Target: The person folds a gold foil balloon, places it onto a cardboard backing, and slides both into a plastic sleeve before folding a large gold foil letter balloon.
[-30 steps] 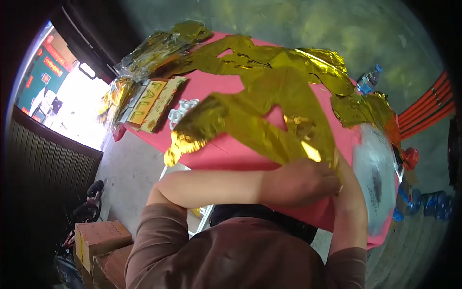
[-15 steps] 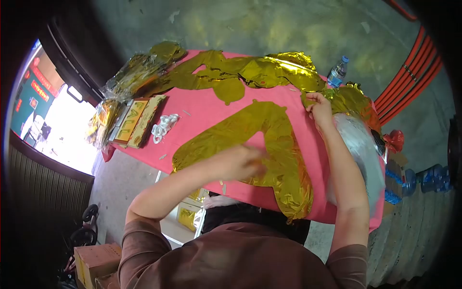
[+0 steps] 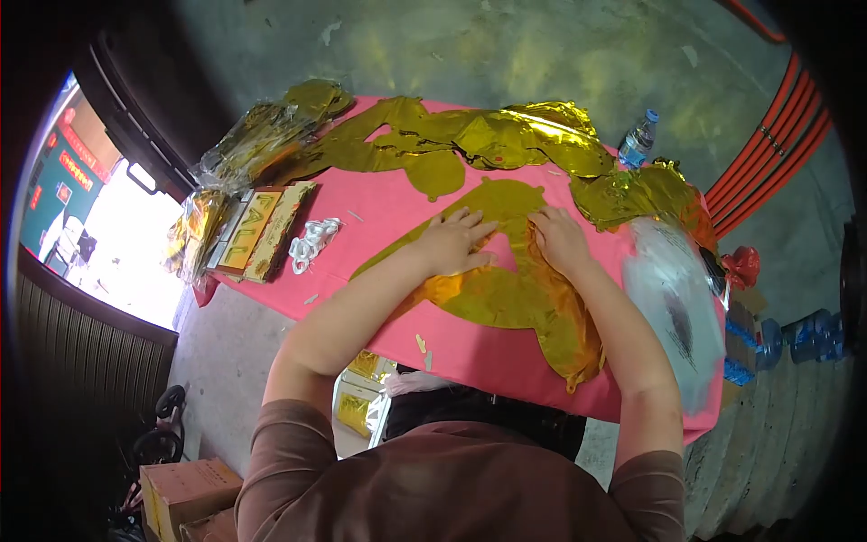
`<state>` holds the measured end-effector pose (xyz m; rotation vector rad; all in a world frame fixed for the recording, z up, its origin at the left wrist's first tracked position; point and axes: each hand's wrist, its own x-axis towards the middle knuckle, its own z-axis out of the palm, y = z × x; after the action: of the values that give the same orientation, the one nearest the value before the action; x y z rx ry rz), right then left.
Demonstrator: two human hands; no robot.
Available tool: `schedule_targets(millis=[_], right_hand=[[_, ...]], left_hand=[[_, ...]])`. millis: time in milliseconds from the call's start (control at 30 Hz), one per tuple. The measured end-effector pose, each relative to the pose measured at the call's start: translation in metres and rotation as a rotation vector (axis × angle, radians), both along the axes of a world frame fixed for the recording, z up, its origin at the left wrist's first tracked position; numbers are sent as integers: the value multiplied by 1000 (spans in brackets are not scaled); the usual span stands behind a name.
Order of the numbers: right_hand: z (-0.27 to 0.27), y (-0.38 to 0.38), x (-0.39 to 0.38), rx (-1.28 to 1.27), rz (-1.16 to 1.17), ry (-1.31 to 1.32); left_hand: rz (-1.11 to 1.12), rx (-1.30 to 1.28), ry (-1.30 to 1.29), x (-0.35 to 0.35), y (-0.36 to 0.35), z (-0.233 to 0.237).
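A flat gold foil balloon (image 3: 506, 294) lies on the pink tablecloth (image 3: 388, 217) in front of me. My left hand (image 3: 456, 242) rests palm down on its left part, fingers spread. My right hand (image 3: 558, 238) presses flat on its right part, beside the left hand. Neither hand holds anything. More crumpled gold foil balloons (image 3: 470, 135) lie along the far side of the table.
Packets of gold foil (image 3: 257, 140) and flat boxes with gold lettering (image 3: 248, 230) sit at the left end, a white ribbon bundle (image 3: 312, 242) next to them. A water bottle (image 3: 636, 140) stands at the far right. A clear plastic sheet (image 3: 673, 307) covers the right end. Cardboard boxes (image 3: 185, 483) stand on the floor.
The gold balloon was held up and spread a second ago, then laid flat. My right hand came back from the far right pile; both hands now press on the balloon.
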<state>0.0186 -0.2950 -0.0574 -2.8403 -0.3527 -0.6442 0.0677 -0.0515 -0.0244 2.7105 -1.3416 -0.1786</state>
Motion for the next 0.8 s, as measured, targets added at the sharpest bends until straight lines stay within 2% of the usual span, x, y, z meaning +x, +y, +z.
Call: schedule_targets(millis=[67,100,167,300,367,433,567,633,667,733,800], right_hand=[[1,-4,8,-17,14,12],[6,-3,14,34,-23,66],[14,1,26,80,-60,125],[22,6,66,167,-139,141],[19,7,88,177,-131,128],[18,12,108,276,-218,188],[11,17,145,266,-255,169],[18,23,159,66,-324,165],[21,26,165,65,-324,168],[31,36,172,71,-538,382],[35,40,172,47,-538,388]], left_hand=[[59,-182,109,9,0,4],[60,-187,114,12,0,-1],[53,-333,-52,20,-2,-17],[33,-389,-130,19,-2,-34],[2,-429,-115,18,0,-28],[7,-432,-109,17,0,-23],[-6,-495,-117,21,-1,-31],[5,-491,-130,20,-2,-31],[8,-484,-147,20,-2,-31],[6,-494,-150,20,-2,-32],[3,-504,-152,21,-2,-33]])
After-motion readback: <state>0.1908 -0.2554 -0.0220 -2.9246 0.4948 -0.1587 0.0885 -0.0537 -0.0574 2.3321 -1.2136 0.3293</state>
